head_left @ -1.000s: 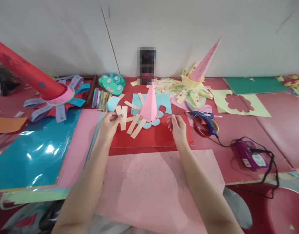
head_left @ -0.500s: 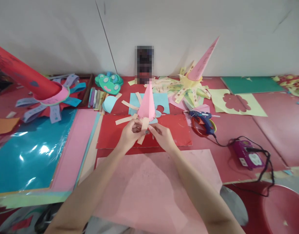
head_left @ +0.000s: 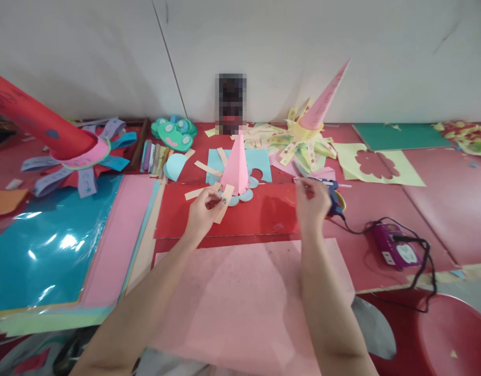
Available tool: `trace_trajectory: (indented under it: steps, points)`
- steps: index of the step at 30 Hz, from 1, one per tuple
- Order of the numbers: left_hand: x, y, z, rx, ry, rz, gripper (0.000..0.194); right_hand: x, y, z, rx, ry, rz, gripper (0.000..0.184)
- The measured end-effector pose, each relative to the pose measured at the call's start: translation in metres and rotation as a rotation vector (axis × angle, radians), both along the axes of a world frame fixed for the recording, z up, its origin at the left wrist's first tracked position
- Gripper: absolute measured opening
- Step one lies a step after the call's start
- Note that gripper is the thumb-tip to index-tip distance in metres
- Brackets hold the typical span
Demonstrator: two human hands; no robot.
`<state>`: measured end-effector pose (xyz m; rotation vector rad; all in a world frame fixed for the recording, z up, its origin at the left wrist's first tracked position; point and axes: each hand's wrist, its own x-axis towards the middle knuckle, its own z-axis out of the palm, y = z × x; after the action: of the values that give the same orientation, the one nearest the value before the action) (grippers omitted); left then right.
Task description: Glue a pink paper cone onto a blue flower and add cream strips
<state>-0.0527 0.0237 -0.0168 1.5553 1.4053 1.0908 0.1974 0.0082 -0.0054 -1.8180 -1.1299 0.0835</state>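
In the head view my left hand point(head_left: 203, 211) pinches a cream paper strip point(head_left: 225, 204), held at a slant. The strip is in front of a pink paper cone point(head_left: 236, 168) that stands upright on a base with rounded light-blue paper petals point(head_left: 246, 196). Farther right, my right hand point(head_left: 314, 202) is over the blue glue gun point(head_left: 334, 197), hiding much of it. Its fingers are curled in a pinch; whether they touch the gun or hold something small, I cannot tell. Other cream strips point(head_left: 208, 168) lie left of the cone.
A purple power block point(head_left: 397, 245) with a black cord is at right. Behind stands a finished-looking pink cone with yellow strips point(head_left: 322, 107). A red paper tube point(head_left: 44, 122), markers point(head_left: 154, 157) and a shiny blue sheet point(head_left: 56, 250) are at left; pink paper point(head_left: 240, 297) lies in front.
My right hand has let go of the cream strip and moved right to the glue gun. My left hand keeps the strip and has shifted slightly left, uncovering the blue petals.
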Motion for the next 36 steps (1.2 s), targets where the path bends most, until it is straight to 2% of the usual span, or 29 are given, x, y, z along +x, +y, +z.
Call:
trace_trajectory:
  steps: [2,3,4,8,11,14,16,19,21,23,25,27,29,31,36]
  points:
    - [-0.003,0.001,-0.002,0.027,0.094,0.061,0.011,0.034,-0.002,-0.001,-0.05,-0.059,-0.27,0.018]
    - [-0.004,0.002,-0.002,0.067,0.159,0.091,0.011,0.048,-0.004,-0.003,-0.123,-0.049,-0.365,0.018]
    - [-0.006,0.002,-0.002,0.126,0.234,0.114,0.013,0.059,-0.006,-0.005,-0.157,-0.037,-0.396,0.019]
    - [-0.006,0.002,-0.001,0.389,0.495,0.096,0.019,0.08,-0.009,-0.018,-0.286,0.017,-0.406,0.018]
    - [-0.003,0.0,-0.002,0.439,0.541,-0.069,0.021,0.08,-0.005,-0.027,-0.402,-0.01,-0.41,0.026]
    - [0.0,-0.002,-0.004,0.423,0.573,-0.246,0.021,0.077,-0.002,-0.028,-0.484,-0.073,-0.428,0.032]
    - [0.002,-0.004,-0.004,0.388,0.622,-0.308,0.019,0.073,-0.003,-0.024,-0.444,-0.107,-0.457,0.034]
    - [0.002,-0.006,-0.004,0.348,0.673,-0.329,0.018,0.064,-0.005,-0.014,-0.258,-0.132,-0.489,0.037]
    - [0.001,-0.006,-0.003,0.34,0.681,-0.333,0.018,0.053,-0.006,-0.008,-0.125,-0.123,-0.417,0.039]
    - [0.001,-0.006,-0.003,0.333,0.681,-0.336,0.019,0.038,-0.007,-0.004,-0.054,-0.134,-0.268,0.042]
    - [0.0,-0.005,-0.003,0.325,0.677,-0.334,0.019,0.02,-0.007,-0.001,-0.087,-0.154,-0.104,0.044]
    - [0.0,-0.005,-0.003,0.317,0.675,-0.328,0.019,0.001,-0.007,0.001,-0.183,-0.161,0.046,0.049]
    - [0.0,-0.004,-0.004,0.309,0.67,-0.326,0.019,-0.014,-0.008,0.002,-0.257,-0.188,0.139,0.057]
    - [0.001,-0.004,-0.004,0.301,0.662,-0.33,0.02,-0.024,-0.009,0.002,-0.267,-0.223,0.191,0.056]
    - [0.001,-0.003,-0.003,0.284,0.653,-0.329,0.02,-0.024,-0.008,-0.004,-0.162,-0.334,0.224,0.033]
